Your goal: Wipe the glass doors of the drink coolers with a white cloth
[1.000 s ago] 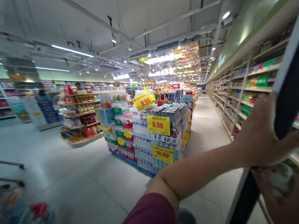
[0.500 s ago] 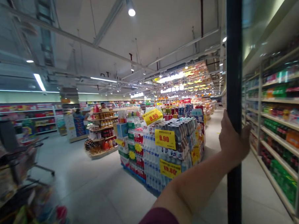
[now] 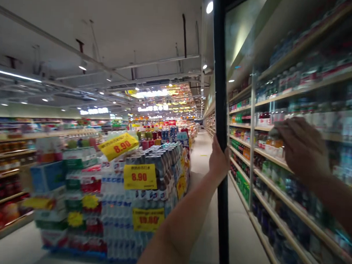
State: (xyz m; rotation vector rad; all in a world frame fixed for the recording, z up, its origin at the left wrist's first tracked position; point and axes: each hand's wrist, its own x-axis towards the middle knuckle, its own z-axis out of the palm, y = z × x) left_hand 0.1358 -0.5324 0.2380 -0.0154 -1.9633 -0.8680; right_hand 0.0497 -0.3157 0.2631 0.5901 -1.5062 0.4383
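My left hand (image 3: 219, 160) is wrapped round the black edge frame of a glass door (image 3: 220, 91), with the arm stretched forward. The door stands upright to the right of the middle, and lit shelves show through its glass. My right hand (image 3: 305, 149) is raised at the right, in front of the drink shelves (image 3: 296, 174). Its fingers are stretched forward and close together, blurred by motion. A greyish patch shows at the fingertips; I cannot tell what it is. Bottles with orange contents (image 3: 276, 146) show just below the fingertips.
A stack of packed bottles (image 3: 116, 219) with yellow price signs (image 3: 140, 176) stands left of the door. Further left are stacked cartons (image 3: 47, 177) and a shelf of jars (image 3: 8, 156). An aisle floor (image 3: 203, 148) runs away between the stack and the wall shelves.
My view has turned right and come nearer the bottle stack and shelves. My right hand has come into view at the right. My left hand still grips the door frame.
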